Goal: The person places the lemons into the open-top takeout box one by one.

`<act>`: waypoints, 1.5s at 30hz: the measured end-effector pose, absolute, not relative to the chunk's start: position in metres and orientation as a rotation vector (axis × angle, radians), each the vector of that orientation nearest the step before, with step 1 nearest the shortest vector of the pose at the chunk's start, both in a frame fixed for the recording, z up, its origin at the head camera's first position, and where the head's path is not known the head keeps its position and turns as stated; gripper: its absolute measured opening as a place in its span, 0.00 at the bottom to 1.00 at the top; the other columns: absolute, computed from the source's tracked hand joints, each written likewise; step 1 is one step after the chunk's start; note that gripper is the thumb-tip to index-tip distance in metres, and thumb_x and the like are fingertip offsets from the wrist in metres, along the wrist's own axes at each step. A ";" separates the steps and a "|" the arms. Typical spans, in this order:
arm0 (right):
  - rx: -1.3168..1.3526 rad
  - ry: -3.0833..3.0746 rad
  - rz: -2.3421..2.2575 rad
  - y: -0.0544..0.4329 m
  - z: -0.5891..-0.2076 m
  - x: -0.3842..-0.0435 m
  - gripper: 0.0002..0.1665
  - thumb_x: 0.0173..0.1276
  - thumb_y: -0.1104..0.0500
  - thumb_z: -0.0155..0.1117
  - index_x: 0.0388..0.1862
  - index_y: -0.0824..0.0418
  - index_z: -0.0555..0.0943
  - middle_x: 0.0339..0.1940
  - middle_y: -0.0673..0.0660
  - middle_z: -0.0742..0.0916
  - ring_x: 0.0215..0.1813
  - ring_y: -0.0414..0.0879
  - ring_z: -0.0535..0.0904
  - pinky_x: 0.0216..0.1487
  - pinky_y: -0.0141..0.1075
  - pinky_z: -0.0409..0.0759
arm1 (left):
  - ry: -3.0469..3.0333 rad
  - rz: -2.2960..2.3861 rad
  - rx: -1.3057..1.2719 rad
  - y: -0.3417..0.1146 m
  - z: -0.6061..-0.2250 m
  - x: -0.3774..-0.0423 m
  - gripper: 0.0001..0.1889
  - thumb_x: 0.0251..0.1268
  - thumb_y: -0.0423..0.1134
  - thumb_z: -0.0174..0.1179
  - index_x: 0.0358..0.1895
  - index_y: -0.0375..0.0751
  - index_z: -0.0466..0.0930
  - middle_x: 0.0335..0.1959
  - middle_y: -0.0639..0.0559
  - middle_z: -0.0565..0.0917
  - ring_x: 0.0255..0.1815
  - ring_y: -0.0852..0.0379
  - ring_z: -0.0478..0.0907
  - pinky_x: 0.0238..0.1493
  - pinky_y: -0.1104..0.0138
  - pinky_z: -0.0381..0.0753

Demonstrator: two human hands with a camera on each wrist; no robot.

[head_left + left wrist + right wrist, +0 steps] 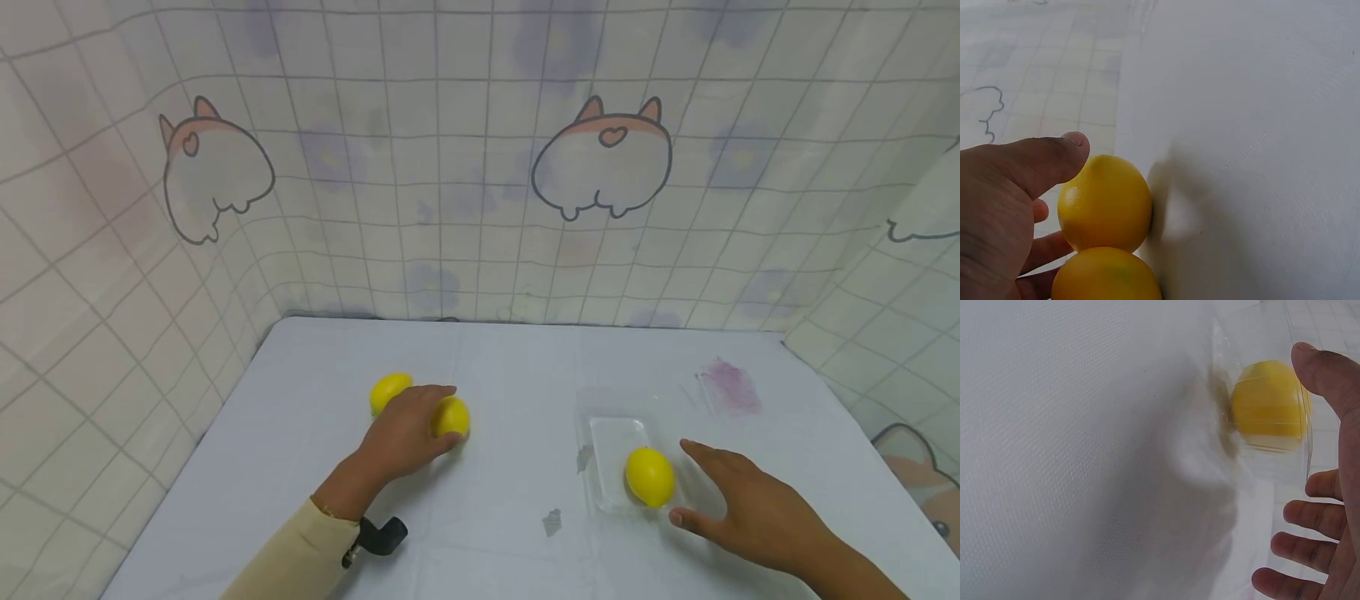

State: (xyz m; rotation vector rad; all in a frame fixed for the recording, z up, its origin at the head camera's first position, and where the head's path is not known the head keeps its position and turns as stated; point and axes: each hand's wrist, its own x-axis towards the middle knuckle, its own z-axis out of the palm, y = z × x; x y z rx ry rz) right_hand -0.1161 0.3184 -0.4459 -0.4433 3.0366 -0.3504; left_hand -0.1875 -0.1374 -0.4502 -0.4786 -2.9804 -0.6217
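My left hand point(405, 429) is at a yellow lemon point(452, 417) on the table, with the thumb at its near side and the fingers around its far side. A second lemon point(390, 392) lies just to the left, partly behind that hand; in the left wrist view the held lemon point(1107, 203) and the other lemon point(1107, 275) sit close together. On the right, a third lemon point(650, 477) is inside a clear plastic tray point(606, 500). Beside the tray's right side, my right hand point(757, 508) has its thumb and fingers spread, holding nothing.
A white cloth covers the table point(510, 358). Toward the back right lies a clear packet with a pink patch point(729, 387). Grey tape pieces point(552, 522) mark the cloth near the tray. Curtains with a grid print point(465, 167) stand around the back and sides.
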 end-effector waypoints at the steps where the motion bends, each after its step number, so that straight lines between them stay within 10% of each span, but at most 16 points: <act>1: -0.444 3.038 -0.350 0.319 -0.446 -0.116 0.63 0.54 0.17 0.61 0.78 0.56 0.67 0.67 0.66 0.79 0.63 0.67 0.77 0.47 0.67 0.81 | -2.988 -0.611 -0.470 -0.138 -0.451 -0.188 0.38 0.60 0.53 0.75 0.72 0.46 0.73 0.67 0.51 0.78 0.68 0.49 0.73 0.70 0.53 0.70; 45: -0.407 3.029 -0.340 0.319 -0.448 -0.117 0.64 0.53 0.16 0.61 0.78 0.56 0.67 0.68 0.66 0.78 0.64 0.67 0.76 0.48 0.67 0.80 | -2.908 -0.753 -0.609 -0.109 -0.455 -0.192 0.39 0.53 0.55 0.77 0.68 0.47 0.77 0.63 0.55 0.81 0.66 0.50 0.72 0.70 0.53 0.69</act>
